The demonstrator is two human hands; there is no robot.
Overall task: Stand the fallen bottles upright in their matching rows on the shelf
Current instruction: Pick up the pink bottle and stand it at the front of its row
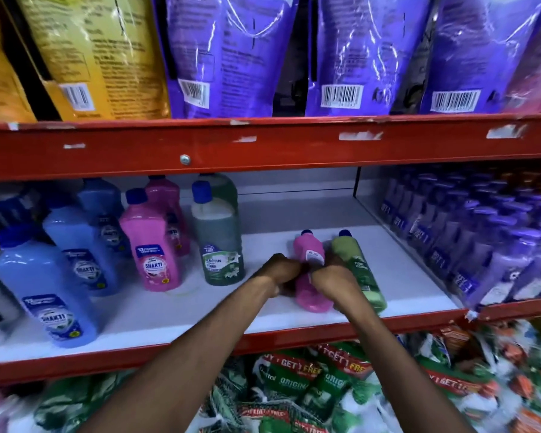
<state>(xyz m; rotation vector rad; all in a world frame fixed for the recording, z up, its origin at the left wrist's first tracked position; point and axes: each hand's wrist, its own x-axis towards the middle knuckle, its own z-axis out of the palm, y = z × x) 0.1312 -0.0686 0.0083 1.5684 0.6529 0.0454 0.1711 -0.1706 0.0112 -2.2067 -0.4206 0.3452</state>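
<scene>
Right now two bottles lie on their sides on the white shelf board (403,267), caps pointing toward the back: a fallen pink bottle (311,270) and, touching it on the right, a fallen green bottle (361,270). Both hands meet over the pink one. The left hand (280,271) is curled at its left flank and the right hand (334,281) is curled over its right side, between the two bottles; motion blur and the knuckles hide the fingers, so I cannot tell whether either hand truly grips the bottle. To the left stand the upright rows: a green bottle (219,242), a pink row (152,245) and a blue row (44,289). Purple spray bottles (481,239) crowd the right end of the shelf.
</scene>
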